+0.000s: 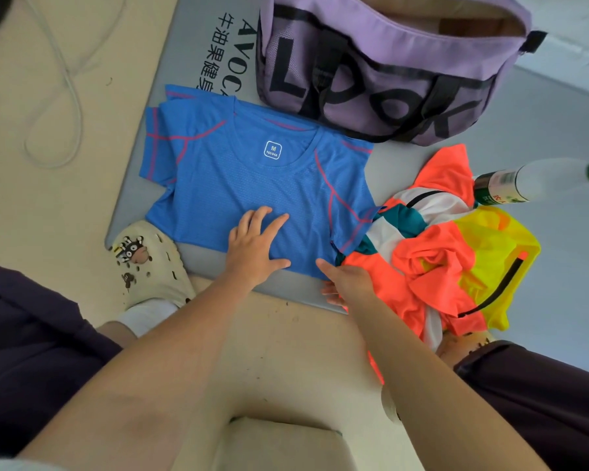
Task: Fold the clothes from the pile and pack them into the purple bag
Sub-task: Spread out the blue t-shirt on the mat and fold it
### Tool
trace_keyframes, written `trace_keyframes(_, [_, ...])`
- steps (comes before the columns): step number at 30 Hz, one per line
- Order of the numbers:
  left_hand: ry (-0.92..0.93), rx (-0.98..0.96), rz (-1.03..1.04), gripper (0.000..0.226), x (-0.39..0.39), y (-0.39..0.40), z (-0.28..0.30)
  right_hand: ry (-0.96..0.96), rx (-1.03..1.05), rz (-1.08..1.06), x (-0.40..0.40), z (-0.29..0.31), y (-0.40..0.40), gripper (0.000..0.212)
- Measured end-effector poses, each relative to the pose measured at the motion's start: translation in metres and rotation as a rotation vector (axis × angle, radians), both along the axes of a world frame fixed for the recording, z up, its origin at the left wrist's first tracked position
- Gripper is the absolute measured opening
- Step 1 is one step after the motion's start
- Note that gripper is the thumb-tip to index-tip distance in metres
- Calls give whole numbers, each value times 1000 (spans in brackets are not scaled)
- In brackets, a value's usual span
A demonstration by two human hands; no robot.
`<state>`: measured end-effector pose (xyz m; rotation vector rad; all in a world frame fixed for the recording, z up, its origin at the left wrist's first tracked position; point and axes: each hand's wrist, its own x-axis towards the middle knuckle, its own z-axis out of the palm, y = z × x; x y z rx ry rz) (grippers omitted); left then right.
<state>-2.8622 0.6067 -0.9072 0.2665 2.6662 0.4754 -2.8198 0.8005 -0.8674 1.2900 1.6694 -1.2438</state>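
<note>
— What's on the mat (pixel 541 130)?
— One blue shirt (pixel 252 178) beside one purple bag (pixel 388 73). Your left hand (pixel 254 248) lies flat, fingers spread; your right hand (pixel 349 283) pinches its hem, beside one pile (pixel 449 253).

Purple fabric bag with black lettering (pixel 388 73): top cut off by frame edge. White plastic bottle (pixel 531 180): blurred. Right hand (pixel 349 283): fingers partly hidden under blue mesh T-shirt (pixel 252 175).

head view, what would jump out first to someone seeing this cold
A bright blue T-shirt lies spread on the grey mat, the left hand flat on it and the right hand at its hem. Beside it is a neon orange and yellow clothes pile; beyond it, the open purple bag.
</note>
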Motion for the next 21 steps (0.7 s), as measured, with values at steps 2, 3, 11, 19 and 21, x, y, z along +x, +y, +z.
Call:
trace_keyframes(2, [8,10,0,97,0,-1,0,54,18,-81,4,-5,-1,23])
trace_keyframes(3, [11,14,0,96,0,0,0,90,25,-126,8,-7,-1,19])
trace_keyframes(11, [11,22,0,96,1,0,-2,221,19,-104,22,-11,-1,4])
trace_keyframes(19, [-117,129,65,72,-13,-2,11,298,-19,66,-3,13,-3,27])
trace_keyframes(21, [-176,336,279,35,-36,-10,23,382,-82,74,-23,24,-20,26])
